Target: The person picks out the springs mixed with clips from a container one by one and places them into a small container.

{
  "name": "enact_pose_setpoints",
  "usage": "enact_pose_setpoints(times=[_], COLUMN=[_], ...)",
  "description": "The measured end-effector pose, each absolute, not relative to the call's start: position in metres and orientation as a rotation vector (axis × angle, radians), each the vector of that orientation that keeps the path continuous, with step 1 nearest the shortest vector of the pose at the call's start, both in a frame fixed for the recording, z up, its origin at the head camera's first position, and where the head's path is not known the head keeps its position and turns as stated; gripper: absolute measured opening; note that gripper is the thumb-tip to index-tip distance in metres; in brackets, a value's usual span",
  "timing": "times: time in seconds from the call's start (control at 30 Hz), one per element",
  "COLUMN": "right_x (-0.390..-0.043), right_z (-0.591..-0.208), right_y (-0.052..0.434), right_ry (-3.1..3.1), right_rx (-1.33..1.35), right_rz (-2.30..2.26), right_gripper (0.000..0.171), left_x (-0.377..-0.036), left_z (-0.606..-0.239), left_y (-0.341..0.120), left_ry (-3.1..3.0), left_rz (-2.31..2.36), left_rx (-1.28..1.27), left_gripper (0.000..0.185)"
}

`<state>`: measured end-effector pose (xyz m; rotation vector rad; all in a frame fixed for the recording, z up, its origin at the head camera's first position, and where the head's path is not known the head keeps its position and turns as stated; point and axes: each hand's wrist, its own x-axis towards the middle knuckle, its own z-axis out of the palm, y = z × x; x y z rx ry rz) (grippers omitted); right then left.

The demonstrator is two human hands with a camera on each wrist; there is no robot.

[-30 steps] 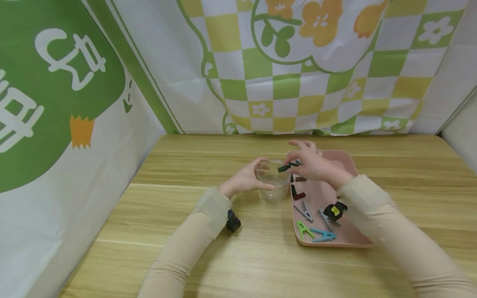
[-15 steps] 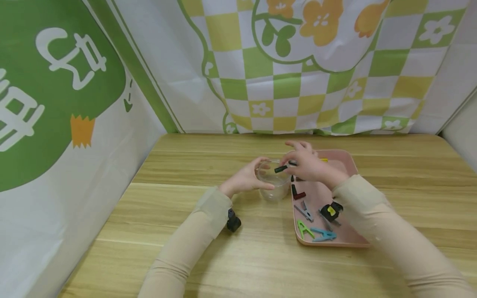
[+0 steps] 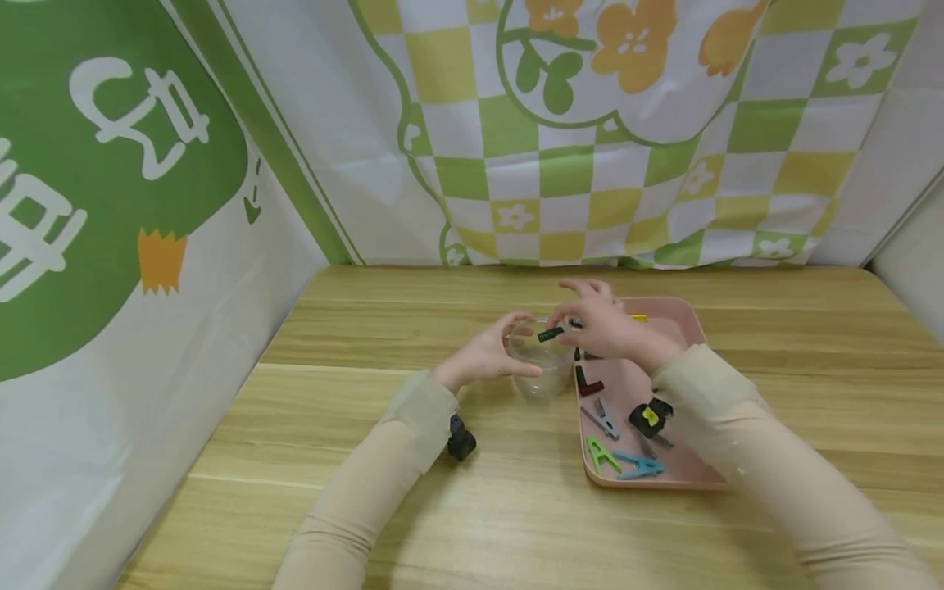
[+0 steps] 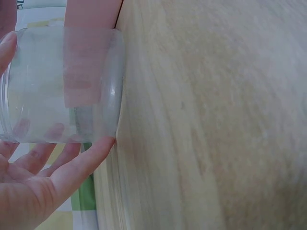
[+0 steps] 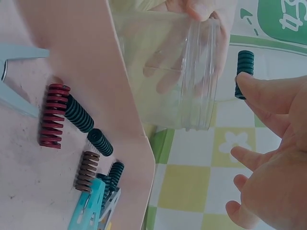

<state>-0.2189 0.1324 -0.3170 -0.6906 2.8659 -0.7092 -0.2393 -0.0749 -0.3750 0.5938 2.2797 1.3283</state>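
Observation:
A clear jar (image 4: 43, 86) without a lid stands upright on the table, just left of the pink tray. My left hand (image 3: 483, 356) holds it from the side, fingers and thumb around its wall. Over the jar's mouth, my right hand (image 3: 601, 324) pinches a dark green coil spring (image 5: 245, 62) between thumb and finger; the other fingers are spread. The jar looks bare inside. In the right wrist view, a red spring (image 5: 53, 117), a brown spring (image 5: 87, 171) and several dark green springs (image 5: 79, 114) lie in the tray along its wall.
The pink tray (image 3: 686, 467) also holds clothespins: a green one (image 3: 601, 453), a blue one (image 3: 640, 465) and grey ones (image 3: 605, 418). Its raised rim stands close beside the jar. Wooden table (image 3: 354, 328) extends left and front; a patterned cloth (image 3: 516, 164) hangs behind.
My right hand has moved a little left with the green spring, from the tray's edge to over the jar's mouth. The left hand and jar have stayed put.

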Motion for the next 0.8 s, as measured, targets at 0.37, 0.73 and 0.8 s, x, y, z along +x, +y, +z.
enact_pose_setpoints(times=[0.37,0.73,0.8], right_x=[-0.2178,-0.2177,-0.2178], right_z=[-0.32,-0.3212,-0.3218], right_y=[0.1311,0.1317,0.1315], right_ry=[2.864,2.836,2.829], right_rx=[-0.697,-0.71,-0.71], right_rz=[-0.719,-0.734,-0.734], right_gripper=[0.017,0.017,0.017], left_x=[-0.2407,-0.2392,-0.2394], left_z=[-0.3743,-0.3756,-0.3758], left_y=[-0.0751,-0.0751,-0.0751], left_ry=[2.234,2.269,2.273], left_rz=[1.323,1.342,1.34], left_rx=[0.596,0.598,0.594], left_gripper=[0.084,0.08,0.081])
